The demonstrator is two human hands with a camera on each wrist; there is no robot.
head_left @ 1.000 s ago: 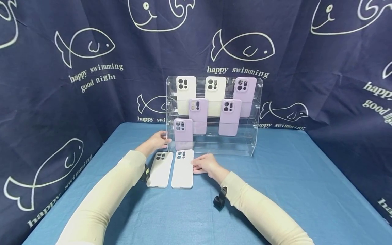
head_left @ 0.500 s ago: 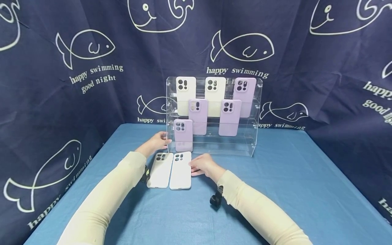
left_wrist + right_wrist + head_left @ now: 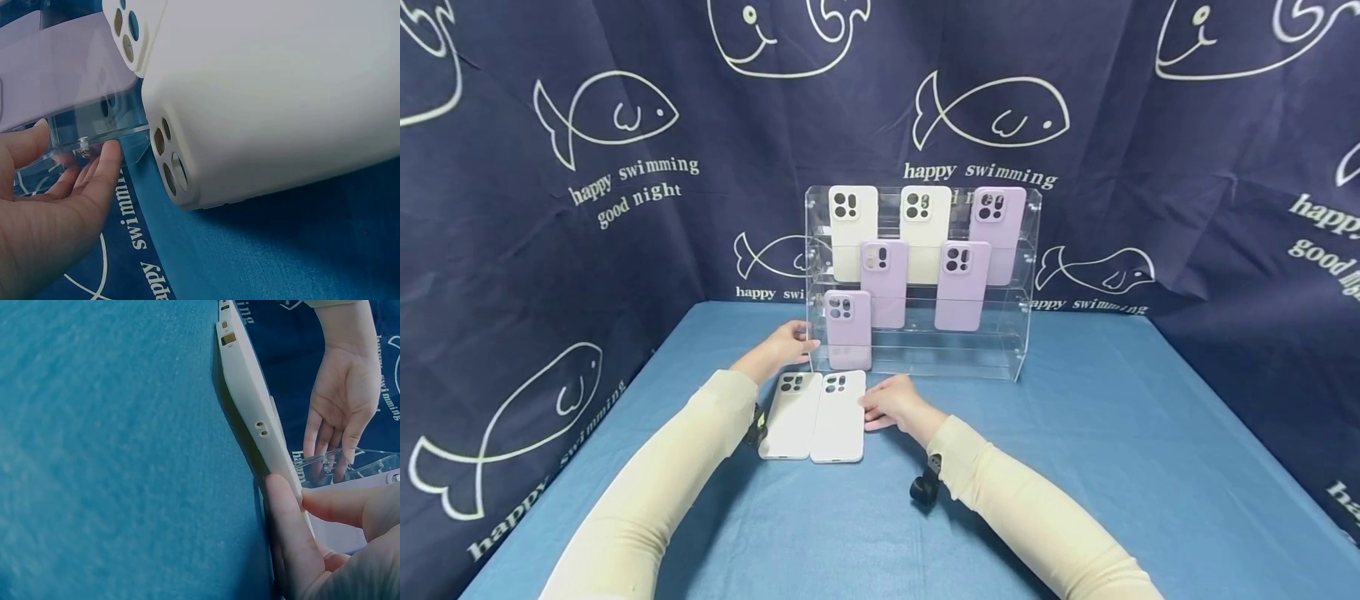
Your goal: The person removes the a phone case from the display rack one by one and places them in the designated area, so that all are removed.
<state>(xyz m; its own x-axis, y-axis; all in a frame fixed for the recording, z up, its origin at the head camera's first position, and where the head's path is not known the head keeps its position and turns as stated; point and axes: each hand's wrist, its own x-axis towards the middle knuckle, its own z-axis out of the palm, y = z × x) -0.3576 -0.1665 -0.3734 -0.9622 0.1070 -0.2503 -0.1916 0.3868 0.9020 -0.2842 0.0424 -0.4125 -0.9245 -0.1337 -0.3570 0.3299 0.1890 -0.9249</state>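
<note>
My left hand (image 3: 786,343) grips the left side panel of a clear acrylic display stand (image 3: 951,364), thumb and fingers on either side of its edge. On the blue cloth in front of the stand, two white phone cases lie side by side, camera cutouts toward the stand. The left white phone case (image 3: 790,421) is nearest my left wrist. My right hand (image 3: 895,404) pinches the right long edge of the right white phone case (image 3: 838,421); in the right wrist view, thumb and fingers hold the side of this case (image 3: 250,387).
On the stand's upper tier are two white cases, one of them the middle case (image 3: 925,225), and a purple case (image 3: 1006,225). Lower tiers bear two purple cases, including the right one (image 3: 962,292), and a bottom-left purple case (image 3: 848,333). A dark fish-print curtain (image 3: 760,158) surrounds the table.
My right hand has slid the right white phone case leftward, bringing it up beside the left one; the gap between them has narrowed. My left hand stays at the stand's side.
</note>
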